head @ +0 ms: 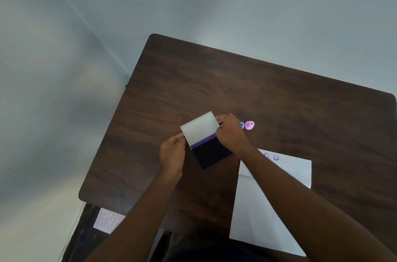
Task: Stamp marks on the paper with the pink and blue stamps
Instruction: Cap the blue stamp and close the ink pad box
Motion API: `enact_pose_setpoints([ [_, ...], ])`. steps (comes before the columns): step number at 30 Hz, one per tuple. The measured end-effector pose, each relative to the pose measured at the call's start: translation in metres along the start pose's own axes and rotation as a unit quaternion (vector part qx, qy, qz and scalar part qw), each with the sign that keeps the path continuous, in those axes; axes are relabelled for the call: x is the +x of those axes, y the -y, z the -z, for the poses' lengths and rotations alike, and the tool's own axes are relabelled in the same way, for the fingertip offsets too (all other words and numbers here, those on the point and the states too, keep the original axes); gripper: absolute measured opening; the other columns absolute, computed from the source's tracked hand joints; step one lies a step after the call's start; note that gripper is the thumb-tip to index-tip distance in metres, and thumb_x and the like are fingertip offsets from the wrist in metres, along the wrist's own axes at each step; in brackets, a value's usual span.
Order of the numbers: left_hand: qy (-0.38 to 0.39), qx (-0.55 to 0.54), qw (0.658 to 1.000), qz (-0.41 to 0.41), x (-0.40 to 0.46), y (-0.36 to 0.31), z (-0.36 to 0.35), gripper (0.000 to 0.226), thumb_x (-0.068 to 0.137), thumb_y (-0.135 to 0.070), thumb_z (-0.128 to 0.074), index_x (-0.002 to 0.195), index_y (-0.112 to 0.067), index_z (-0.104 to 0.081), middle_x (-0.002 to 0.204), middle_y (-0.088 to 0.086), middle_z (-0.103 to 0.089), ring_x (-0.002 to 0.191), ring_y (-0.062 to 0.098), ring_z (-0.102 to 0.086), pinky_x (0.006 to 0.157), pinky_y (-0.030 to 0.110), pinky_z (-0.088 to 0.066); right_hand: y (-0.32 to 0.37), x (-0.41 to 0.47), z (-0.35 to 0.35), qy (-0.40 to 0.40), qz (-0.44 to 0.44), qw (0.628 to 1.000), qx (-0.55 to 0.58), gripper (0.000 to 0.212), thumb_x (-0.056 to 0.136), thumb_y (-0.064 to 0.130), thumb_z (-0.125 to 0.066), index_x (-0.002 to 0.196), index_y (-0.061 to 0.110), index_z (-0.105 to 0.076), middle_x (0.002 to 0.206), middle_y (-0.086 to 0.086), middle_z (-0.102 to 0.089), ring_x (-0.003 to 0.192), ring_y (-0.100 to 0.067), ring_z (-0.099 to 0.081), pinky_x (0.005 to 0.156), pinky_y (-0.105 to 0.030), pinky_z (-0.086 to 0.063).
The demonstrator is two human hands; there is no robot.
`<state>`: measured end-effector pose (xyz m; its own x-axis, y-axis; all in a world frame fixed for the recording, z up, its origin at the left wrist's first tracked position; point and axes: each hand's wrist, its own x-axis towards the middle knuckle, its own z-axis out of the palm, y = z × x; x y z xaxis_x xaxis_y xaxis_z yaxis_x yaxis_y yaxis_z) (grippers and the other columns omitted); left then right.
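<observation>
An ink pad (211, 155) with a dark inked surface lies on the brown table (279, 100), its pale lid (200, 127) standing raised. My left hand (173, 155) pinches the lid's left corner and my right hand (231, 134) grips its right edge. Just right of my right hand stand the blue stamp (242, 125), partly hidden by my fingers, and the pink stamp (249, 125). The white paper (260, 208) lies at the near right under my right forearm, with two purple smiley marks (271, 156) near its far edge.
A sheet printed with rows of pink marks (108, 220) lies on a dark surface below the table's near left corner. Pale walls surround the table on the far and left sides.
</observation>
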<state>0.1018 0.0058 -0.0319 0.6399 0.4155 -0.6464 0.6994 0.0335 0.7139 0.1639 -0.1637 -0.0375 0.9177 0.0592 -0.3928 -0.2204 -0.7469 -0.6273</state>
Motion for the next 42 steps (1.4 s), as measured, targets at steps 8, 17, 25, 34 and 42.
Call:
enact_pose_setpoints([
  [8, 0.007, -0.021, 1.0, 0.001, -0.004, -0.005, 0.005, 0.023, 0.093, -0.011, -0.054, 0.111, -0.014, -0.069, 0.1, -0.004, -0.071, 0.096, 0.009, -0.065, 0.078, 0.023, -0.053, 0.001, -0.011, 0.005, -0.035, 0.018, 0.999, 0.029, 0.034, 0.083, -0.001, -0.054, 0.114, 0.012, -0.059, 0.114, -0.009, -0.062, 0.099, -0.016, -0.054, 0.082, -0.024, -0.042],
  [17, 0.028, -0.065, 0.997, -0.004, -0.021, -0.003, 0.018, 0.018, 0.093, -0.023, -0.057, 0.09, -0.021, -0.075, 0.089, 0.003, -0.075, 0.089, 0.02, -0.07, 0.082, 0.035, -0.057, -0.008, -0.029, 0.021, -0.048, 0.013, 0.998, 0.046, 0.023, 0.094, 0.011, -0.05, 0.116, 0.012, -0.056, 0.112, -0.008, -0.065, 0.098, -0.016, -0.059, 0.079, -0.022, -0.044],
  [25, 0.042, -0.081, 0.996, 0.005, -0.039, 0.002, 0.021, 0.023, 0.094, -0.026, -0.057, 0.089, -0.014, -0.076, 0.086, 0.006, -0.075, 0.086, 0.021, -0.069, 0.083, 0.036, -0.056, -0.017, -0.033, 0.028, -0.037, -0.027, 0.999, -0.019, 0.021, 0.096, 0.014, -0.05, 0.108, 0.006, -0.065, 0.107, -0.014, -0.068, 0.095, -0.024, -0.063, 0.084, -0.03, -0.05],
  [34, 0.08, -0.068, 0.995, 0.005, -0.047, 0.027, 0.023, 0.025, 0.093, -0.023, -0.056, 0.085, -0.014, -0.078, 0.084, 0.006, -0.076, 0.082, 0.019, -0.069, 0.08, 0.033, -0.055, -0.02, -0.059, 0.033, -0.029, 0.003, 0.999, -0.017, 0.027, 0.091, 0.004, -0.051, 0.103, 0.014, -0.073, 0.1, -0.005, -0.074, 0.084, -0.017, -0.066, 0.069, -0.02, -0.051],
  [42, 0.071, -0.023, 0.996, 0.039, -0.046, 0.046, 0.015, 0.018, 0.087, -0.028, -0.067, 0.084, -0.013, -0.077, 0.079, 0.002, -0.076, 0.072, 0.01, -0.067, 0.069, 0.026, -0.054, -0.031, -0.062, 0.019, 0.021, -0.04, 0.997, -0.067, 0.024, 0.092, 0.014, -0.053, 0.111, 0.01, -0.068, 0.114, -0.006, -0.069, 0.094, -0.018, -0.065, 0.06, -0.009, -0.039],
])
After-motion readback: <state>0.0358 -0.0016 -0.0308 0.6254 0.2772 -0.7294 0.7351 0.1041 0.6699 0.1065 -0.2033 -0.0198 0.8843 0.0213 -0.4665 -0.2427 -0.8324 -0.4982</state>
